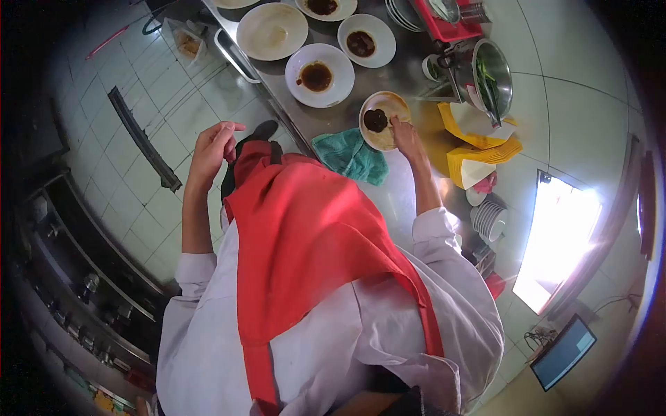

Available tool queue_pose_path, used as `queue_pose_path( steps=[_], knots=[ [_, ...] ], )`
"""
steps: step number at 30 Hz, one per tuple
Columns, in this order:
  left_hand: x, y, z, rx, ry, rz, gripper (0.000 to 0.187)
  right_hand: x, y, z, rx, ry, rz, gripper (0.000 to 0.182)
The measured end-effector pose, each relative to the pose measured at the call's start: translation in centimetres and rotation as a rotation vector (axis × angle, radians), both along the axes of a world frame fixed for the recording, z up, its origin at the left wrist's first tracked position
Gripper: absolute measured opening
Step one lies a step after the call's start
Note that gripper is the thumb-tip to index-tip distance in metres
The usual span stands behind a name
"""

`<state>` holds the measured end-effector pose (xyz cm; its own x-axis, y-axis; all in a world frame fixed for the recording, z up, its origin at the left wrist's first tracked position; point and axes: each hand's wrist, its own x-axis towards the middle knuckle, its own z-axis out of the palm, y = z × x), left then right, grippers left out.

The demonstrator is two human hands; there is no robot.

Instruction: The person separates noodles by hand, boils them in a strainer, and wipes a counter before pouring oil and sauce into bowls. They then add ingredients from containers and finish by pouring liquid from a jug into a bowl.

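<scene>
My right hand is at the near right rim of a small bowl, with fingers closed on the edge and a fingertip inside. A pool of dark sauce lies in this bowl. My left hand hangs in the air left of the counter, over the floor. Its fingers are loosely curled, one pointing out, and nothing shows in them. A green cloth lies crumpled on the counter, close to the small bowl. Beyond it stand a white bowl with dark sauce and another sauce bowl.
A pale bowl sits near the counter's left edge. To the right are a steel bowl holding green vegetables, yellow-edged folded paper and stacked white dishes. A red tray is at the back.
</scene>
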<state>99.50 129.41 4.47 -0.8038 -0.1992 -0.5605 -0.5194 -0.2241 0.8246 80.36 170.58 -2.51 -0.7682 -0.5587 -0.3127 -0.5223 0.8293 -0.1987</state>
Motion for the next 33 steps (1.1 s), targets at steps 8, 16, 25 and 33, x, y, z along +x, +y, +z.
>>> queue_pose_path(
  steps=[8,16,25,33],
  knots=[
    [3.1,-0.3,-0.4,0.003,0.045,0.087,0.034,-1.4,-0.3,-1.6,0.135,-0.044,0.081,0.032],
    [6.1,0.1,-0.7,0.022,0.036,0.179,0.035,-0.5,-2.4,2.2,0.063,-0.118,-0.187,0.037],
    [8.9,0.9,-2.1,-0.030,-0.021,0.265,0.035,-0.2,2.5,3.9,-0.278,-0.662,-0.533,0.030],
    [11.7,0.4,-2.8,-0.082,-0.118,0.389,0.034,2.5,-17.0,9.0,-0.740,-1.300,-0.242,0.036]
  ],
)
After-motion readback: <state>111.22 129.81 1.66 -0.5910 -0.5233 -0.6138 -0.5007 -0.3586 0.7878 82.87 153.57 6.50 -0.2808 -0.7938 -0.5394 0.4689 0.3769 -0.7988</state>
